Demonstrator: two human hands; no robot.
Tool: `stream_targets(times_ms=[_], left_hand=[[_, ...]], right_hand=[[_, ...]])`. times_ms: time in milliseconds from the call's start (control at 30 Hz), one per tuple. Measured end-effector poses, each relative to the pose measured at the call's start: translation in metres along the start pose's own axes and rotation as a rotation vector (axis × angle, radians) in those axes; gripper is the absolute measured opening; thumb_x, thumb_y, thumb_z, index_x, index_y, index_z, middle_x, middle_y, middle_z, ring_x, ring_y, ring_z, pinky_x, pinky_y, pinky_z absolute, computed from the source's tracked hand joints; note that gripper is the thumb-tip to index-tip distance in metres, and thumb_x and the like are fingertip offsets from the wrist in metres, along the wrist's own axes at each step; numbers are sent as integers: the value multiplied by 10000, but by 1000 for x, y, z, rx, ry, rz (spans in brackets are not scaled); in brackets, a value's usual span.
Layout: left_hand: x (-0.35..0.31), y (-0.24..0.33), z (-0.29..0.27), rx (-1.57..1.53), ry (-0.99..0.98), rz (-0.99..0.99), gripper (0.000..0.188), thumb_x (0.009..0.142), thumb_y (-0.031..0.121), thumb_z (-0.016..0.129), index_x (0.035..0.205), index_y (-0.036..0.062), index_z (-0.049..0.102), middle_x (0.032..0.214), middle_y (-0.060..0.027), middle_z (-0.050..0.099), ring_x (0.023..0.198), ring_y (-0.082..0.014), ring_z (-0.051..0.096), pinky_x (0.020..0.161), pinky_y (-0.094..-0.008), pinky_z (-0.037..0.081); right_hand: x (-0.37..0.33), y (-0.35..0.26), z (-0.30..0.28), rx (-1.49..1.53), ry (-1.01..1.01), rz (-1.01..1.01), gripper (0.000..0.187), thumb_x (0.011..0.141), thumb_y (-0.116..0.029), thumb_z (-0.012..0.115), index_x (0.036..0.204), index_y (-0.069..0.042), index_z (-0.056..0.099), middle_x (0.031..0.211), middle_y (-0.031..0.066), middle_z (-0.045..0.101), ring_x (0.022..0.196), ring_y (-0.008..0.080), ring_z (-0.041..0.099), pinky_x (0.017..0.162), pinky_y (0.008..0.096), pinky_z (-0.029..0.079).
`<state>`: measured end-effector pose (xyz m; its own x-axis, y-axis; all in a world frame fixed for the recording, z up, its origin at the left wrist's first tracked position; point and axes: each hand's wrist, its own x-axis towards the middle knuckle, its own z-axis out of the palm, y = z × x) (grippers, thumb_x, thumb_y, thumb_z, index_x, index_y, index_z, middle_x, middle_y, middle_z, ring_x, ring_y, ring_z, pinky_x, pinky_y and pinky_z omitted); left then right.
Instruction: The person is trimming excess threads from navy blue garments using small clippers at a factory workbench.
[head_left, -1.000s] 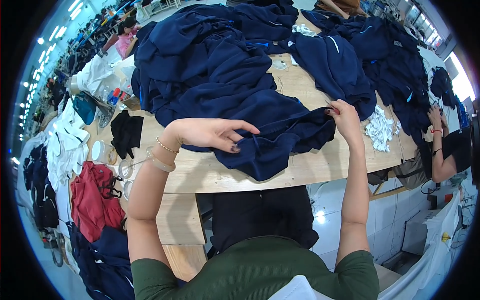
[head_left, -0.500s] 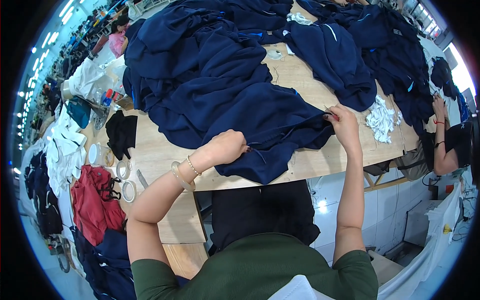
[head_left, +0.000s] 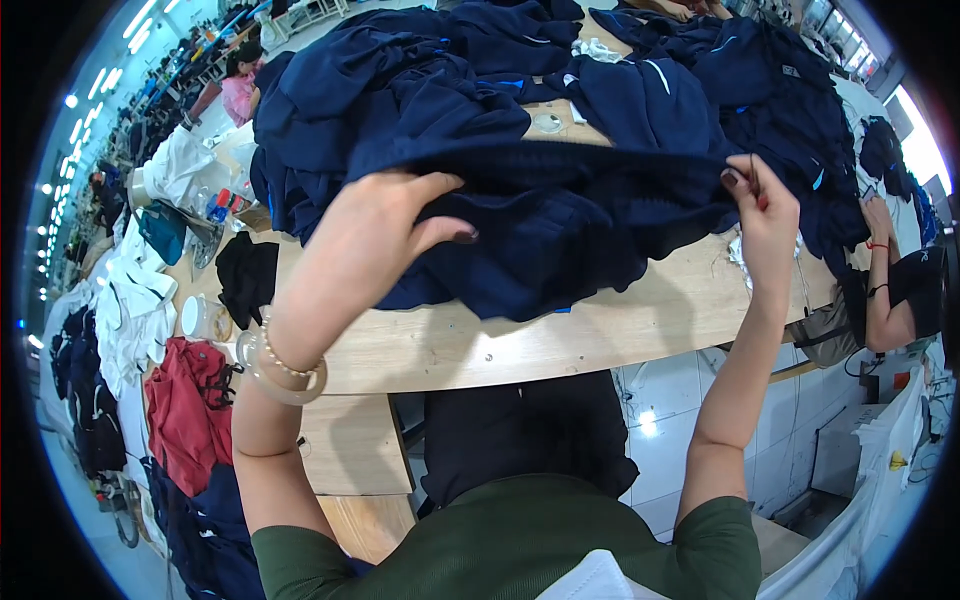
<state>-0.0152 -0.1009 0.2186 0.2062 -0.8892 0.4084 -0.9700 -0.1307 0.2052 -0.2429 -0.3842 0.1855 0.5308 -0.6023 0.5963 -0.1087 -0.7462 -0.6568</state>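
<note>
A navy garment (head_left: pixel 540 240) is lifted off the table, its long edge stretched between my two hands; its lower folds hang over the tabletop. My left hand (head_left: pixel 385 220), at the garment's left end, has thumb and index finger spread apart; the other fingers are hidden, and the raised cloth seems held by them. My right hand (head_left: pixel 765 200) is closed, pinching the garment's right corner between thumb and fingers. Something small and dark red shows within its fingers, too small to name.
A navy garment pile (head_left: pixel 340 110) covers the table's far left, with more navy garments (head_left: pixel 770 110) at far right. White tub (head_left: pixel 205 318), black cloth (head_left: pixel 247 275) and red garment (head_left: pixel 185 410) lie left. Another person's arm (head_left: pixel 882 270) is at right; the wooden table's edge (head_left: pixel 480 375) is near me.
The garment has been raised from the table and spread wider. My left hand has moved up and left, its thumb and index finger parting; my right hand has gone up and right.
</note>
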Motion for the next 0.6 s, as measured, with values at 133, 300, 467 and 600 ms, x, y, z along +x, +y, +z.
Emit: stream_targets(times_ms=[133,300,467,600], left_hand=[[10,-12,-34,-5,16,57,141,806,87,671,865,-27,614,748,-184,605,723,-365,599,672,-397,480],[-18,-36,-55,-97,-148,-157,173,832,100,674,857,-34,566,690,-196,506,615,-360,478,568,-377,391],[-52,-58,-40,100,-218,-320,84,847,98,655,857,19,630,810,-117,620,802,-311,605,1039,-559,341],[-68,-38,9,90,-270,-102,67,831,135,683,878,87,681,773,-29,614,836,-214,640,1139,-617,157]], right_hand=[[39,-9,-8,189,-96,-51,117,948,-47,579,894,52,608,797,-9,584,759,56,504,749,188,416],[49,29,-15,228,-66,-71,172,975,-97,565,879,44,594,802,-18,564,764,59,485,749,200,399],[31,82,-6,85,-28,-16,156,963,-92,571,872,34,573,716,-1,531,706,60,464,679,208,405],[-1,73,27,-92,-228,12,93,959,-49,536,945,20,596,797,64,621,779,100,585,737,250,476]])
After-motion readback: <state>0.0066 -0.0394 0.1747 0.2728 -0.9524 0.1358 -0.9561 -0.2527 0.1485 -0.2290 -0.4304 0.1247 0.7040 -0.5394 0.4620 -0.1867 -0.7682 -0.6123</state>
